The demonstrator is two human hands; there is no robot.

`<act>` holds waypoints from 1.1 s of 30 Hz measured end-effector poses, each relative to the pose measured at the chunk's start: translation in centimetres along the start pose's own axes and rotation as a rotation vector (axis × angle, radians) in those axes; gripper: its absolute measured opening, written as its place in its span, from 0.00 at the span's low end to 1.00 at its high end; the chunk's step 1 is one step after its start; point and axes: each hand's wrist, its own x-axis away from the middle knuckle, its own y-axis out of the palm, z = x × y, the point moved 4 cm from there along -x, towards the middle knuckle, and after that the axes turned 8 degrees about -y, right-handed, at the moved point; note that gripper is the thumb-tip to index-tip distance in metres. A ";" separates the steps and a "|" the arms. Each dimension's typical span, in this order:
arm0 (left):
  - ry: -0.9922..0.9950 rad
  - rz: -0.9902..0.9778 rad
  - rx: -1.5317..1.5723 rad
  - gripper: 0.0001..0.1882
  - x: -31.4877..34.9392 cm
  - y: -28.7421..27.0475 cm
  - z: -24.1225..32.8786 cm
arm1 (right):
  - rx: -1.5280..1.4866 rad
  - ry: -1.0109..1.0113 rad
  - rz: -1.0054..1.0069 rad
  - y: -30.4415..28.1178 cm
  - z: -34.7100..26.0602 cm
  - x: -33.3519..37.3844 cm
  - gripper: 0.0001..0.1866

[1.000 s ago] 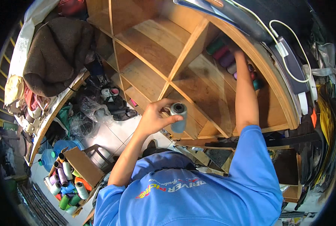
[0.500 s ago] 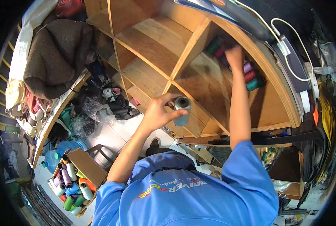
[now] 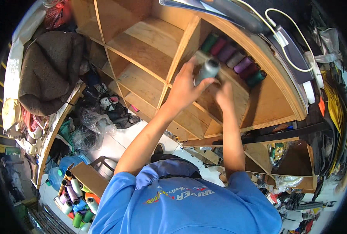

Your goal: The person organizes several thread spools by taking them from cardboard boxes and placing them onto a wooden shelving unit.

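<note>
- Fingers [image 3: 187, 70] of the left hand [image 3: 180, 91] are closed about the spool [image 3: 209, 71] from its left side, with the thumb laid across its lower end; the right hand [image 3: 225, 97] is just beside it, palm-side hidden and its fingers bent and smeared by blur, so I cannot tell whether they touch the spool or hold anything.
- Shelf [image 3: 182, 50]: pale plywood, split by crossing dividers into open bays, and spread before the person.
- Bay [image 3: 269, 103] at the shelf's right: both hands and the spool show against its opening, near the left divider.
- Box [image 3: 90, 178]: brown cardboard, low on the person's left and well apart from the hands, filled with jumbled white, mauve, green and orange spools.
- Row [image 3: 234, 60] inside the bay: seven spools side by side along the far wall, running from green through magenta, purple, grey, violet and dark red to teal.
- Spool in hand: pale grey-blue, lightly shiny, nearly cylindrical, tilted with its upper end toward the row but apart from it; the colour is cooler than the row's grey one.
- Spool's upper end: whitish around a small dark centre.
</note>
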 end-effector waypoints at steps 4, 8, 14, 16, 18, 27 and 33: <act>0.006 -0.006 -0.113 0.21 0.2 1.8 -2.3 | 0.392 0.022 0.110 -1.4 5.0 -7.3 0.30; -0.062 -0.180 -0.161 0.11 1.0 3.2 -6.8 | 0.330 0.019 0.198 -0.3 9.1 -12.2 0.34; 0.025 -0.070 -0.204 0.05 1.8 2.3 -7.5 | 0.653 -0.166 0.344 1.9 8.7 -13.4 0.40; 0.100 -0.095 -0.199 0.05 1.6 2.9 -7.0 | 0.449 -0.009 0.378 0.5 11.6 -13.7 0.38; 0.068 -0.079 -0.202 0.05 1.8 2.5 -7.5 | 0.497 -0.024 0.276 1.3 10.6 -13.7 0.39; 0.064 -0.150 -0.144 0.06 1.8 2.1 -7.2 | 0.627 -0.025 0.339 1.7 11.3 -13.7 0.42; 0.121 -0.137 -0.150 0.06 1.9 1.9 -7.5 | 0.548 -0.137 0.370 1.9 10.5 -12.3 0.40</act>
